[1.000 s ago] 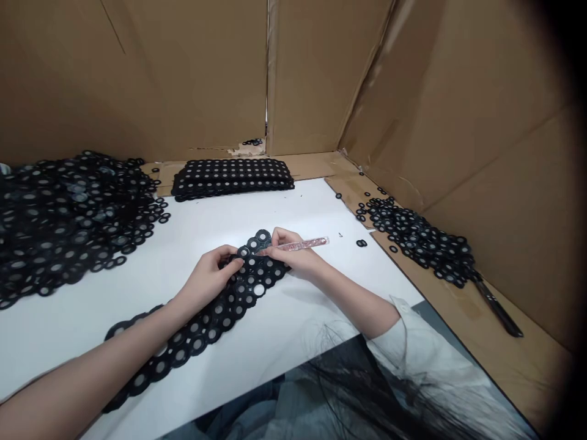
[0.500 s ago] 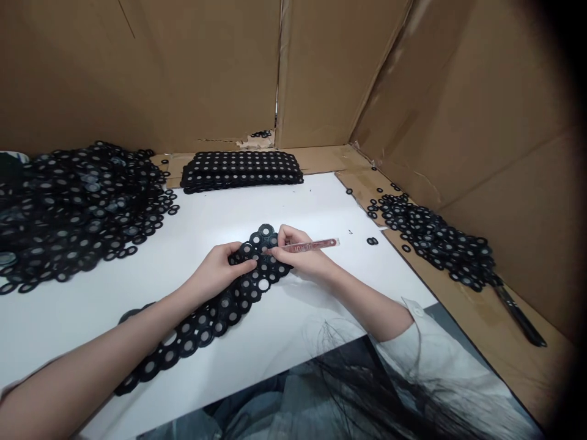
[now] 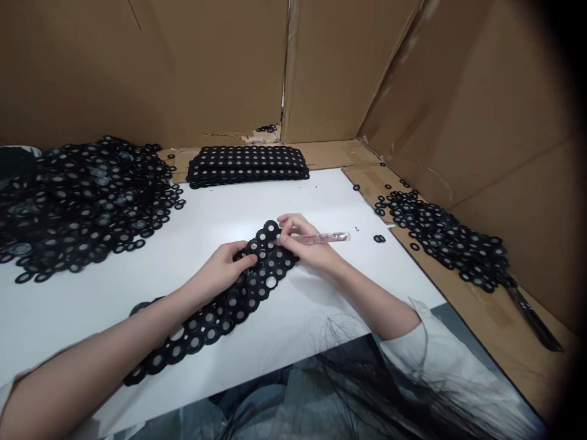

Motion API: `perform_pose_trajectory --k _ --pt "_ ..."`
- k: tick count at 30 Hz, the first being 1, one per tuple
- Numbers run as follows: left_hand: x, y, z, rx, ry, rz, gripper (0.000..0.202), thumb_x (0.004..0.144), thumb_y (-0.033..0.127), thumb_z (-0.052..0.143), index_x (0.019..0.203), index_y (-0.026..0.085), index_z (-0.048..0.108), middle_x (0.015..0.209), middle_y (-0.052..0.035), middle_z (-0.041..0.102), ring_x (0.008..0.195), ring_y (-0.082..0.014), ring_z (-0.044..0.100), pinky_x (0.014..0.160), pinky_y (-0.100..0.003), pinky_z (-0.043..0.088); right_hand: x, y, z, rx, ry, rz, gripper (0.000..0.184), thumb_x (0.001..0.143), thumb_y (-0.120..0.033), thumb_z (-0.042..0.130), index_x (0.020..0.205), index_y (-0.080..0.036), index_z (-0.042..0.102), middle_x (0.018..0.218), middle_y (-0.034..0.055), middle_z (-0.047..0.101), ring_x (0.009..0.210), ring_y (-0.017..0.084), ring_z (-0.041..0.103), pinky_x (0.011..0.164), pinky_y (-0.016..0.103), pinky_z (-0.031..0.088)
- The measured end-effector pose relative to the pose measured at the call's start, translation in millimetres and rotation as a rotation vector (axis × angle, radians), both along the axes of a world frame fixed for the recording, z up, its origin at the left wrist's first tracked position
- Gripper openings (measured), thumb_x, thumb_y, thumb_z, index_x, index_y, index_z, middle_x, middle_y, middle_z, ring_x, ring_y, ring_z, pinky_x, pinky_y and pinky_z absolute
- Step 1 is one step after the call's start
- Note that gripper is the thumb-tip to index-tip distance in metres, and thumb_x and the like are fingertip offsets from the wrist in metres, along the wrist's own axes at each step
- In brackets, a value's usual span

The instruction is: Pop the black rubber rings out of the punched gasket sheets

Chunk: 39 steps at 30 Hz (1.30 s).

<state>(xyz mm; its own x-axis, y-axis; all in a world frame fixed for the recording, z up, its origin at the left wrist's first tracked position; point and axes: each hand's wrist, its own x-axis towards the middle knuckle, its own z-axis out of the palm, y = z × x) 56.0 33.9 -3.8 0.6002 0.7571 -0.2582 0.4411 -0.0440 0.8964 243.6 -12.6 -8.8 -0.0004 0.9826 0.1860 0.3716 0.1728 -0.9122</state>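
Observation:
A long black strip of joined rings (image 3: 215, 315) lies slantwise on the white board (image 3: 321, 201). My left hand (image 3: 220, 272) rests on the strip's far end, thumb and fingers pinching its edge. My right hand (image 3: 305, 244) is closed around a clear pinkish pen-like tool (image 3: 328, 238), with its fingertips at the topmost ring (image 3: 271, 228) of the strip. The tool's tip is hidden by my fingers.
A big heap of loose black rings (image 3: 77, 201) fills the left. A neat stack of ring sheets (image 3: 250, 164) lies at the back. Another ring pile (image 3: 444, 235) and a dark knife-like tool (image 3: 534, 318) lie on the cardboard at right. Cardboard walls (image 3: 229, 67) enclose the space.
My right hand has shifted slightly up to the strip's top ring and the tool has turned a little. The view has drifted, so everything sits further right.

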Motion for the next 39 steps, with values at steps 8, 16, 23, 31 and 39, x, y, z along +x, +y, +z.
perform_pose_trajectory --k 8,16,23,31,39 --pt "1.4 0.1 -1.8 0.007 -0.048 -0.010 0.026 0.075 0.039 0.047 0.084 0.018 0.059 0.082 -0.0017 0.064 0.080 -0.0204 0.057 0.073 -0.031 0.042 -5.5 -2.5 2.8 0.246 -0.379 0.160 0.037 0.077 -0.006 0.036 0.108 -0.025 0.041 0.096 0.0052 0.048 0.088 0.018 0.045 0.078 0.034 0.037" --pt "1.9 -0.4 -0.4 0.129 -0.044 -0.111 0.029 0.078 0.034 0.044 0.099 0.021 0.058 0.098 0.0000 0.063 0.094 -0.0200 0.054 0.085 -0.031 0.037 -5.4 17.3 -2.8 0.420 -0.873 0.438 0.024 0.085 -0.015 0.033 0.102 -0.023 0.048 0.087 0.0052 0.051 0.073 0.016 0.042 0.067 0.030 0.031" --pt "3.1 2.7 -7.7 0.315 0.113 -0.134 0.023 0.077 0.037 0.042 0.074 0.019 0.054 0.073 0.0003 0.058 0.073 -0.0188 0.052 0.069 -0.030 0.038 -6.7 30.5 -6.2 0.372 -0.491 0.093 0.012 0.082 -0.018 0.037 0.077 -0.020 0.048 0.075 0.0010 0.053 0.068 0.013 0.045 0.065 0.029 0.031" --pt "1.8 -1.4 -1.7 0.152 0.048 -0.053 0.022 0.076 0.040 0.043 0.079 0.021 0.054 0.075 0.0017 0.056 0.072 -0.0167 0.051 0.066 -0.027 0.038 171.5 17.8 24.9 0.400 0.458 -1.180 0.029 0.081 -0.015 0.031 0.053 -0.022 0.029 0.049 -0.0064 0.031 0.036 0.004 0.020 0.041 0.027 0.017" --pt "0.9 -1.8 -0.7 0.000 -0.025 0.048 0.022 0.072 0.041 0.050 0.079 0.021 0.054 0.075 0.0011 0.058 0.069 -0.0163 0.053 0.064 -0.027 0.041 199.4 -4.3 15.2 0.408 0.522 -1.192 0.050 0.085 -0.042 0.002 0.047 -0.023 0.030 0.043 -0.0026 0.030 0.039 0.009 0.036 0.046 0.028 0.029"
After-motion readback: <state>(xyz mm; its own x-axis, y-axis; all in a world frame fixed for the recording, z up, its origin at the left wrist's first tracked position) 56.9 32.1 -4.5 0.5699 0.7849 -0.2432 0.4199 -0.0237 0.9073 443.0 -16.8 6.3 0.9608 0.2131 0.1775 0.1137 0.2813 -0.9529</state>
